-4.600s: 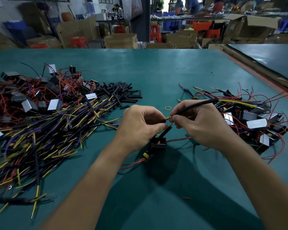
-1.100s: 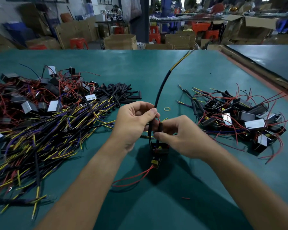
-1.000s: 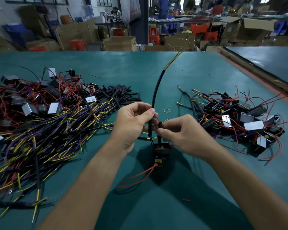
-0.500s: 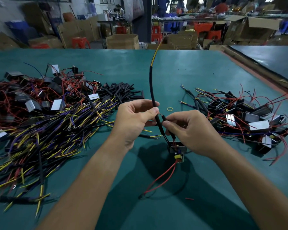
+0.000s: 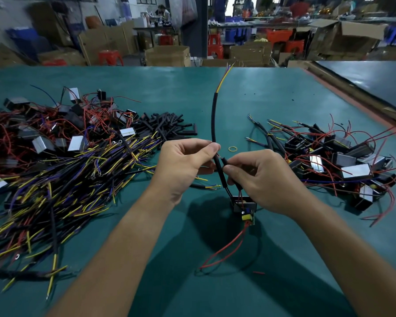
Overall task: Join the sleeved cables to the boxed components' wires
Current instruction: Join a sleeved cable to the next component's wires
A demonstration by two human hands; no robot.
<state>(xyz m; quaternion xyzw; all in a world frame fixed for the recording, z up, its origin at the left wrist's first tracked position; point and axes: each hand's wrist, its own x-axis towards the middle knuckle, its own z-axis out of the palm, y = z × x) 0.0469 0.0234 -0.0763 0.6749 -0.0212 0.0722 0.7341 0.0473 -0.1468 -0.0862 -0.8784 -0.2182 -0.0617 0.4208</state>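
A black sleeved cable (image 5: 213, 120) stands upright over the table's middle, yellow and purple wire ends fanning out at its top. My left hand (image 5: 183, 165) pinches it low down between thumb and forefinger. Beside it, my right hand (image 5: 258, 179) pinches a short black sleeve piece on the wires of a small boxed component (image 5: 244, 205). That box hangs just above the green table (image 5: 261, 92), two red wires (image 5: 224, 250) trailing from its underside.
A big heap of yellow, purple and black cables with loose boxed components (image 5: 55, 156) covers the left. Short black sleeve pieces (image 5: 167, 124) lie behind it. Another heap of boxed components (image 5: 343, 161) lies at right. A yellow rubber band (image 5: 233, 148) sits beyond my hands.
The sleeved cable has swung from leaning right to nearly upright. Both hands and the hanging component have shifted slightly right, and the red wires trail further across the table.
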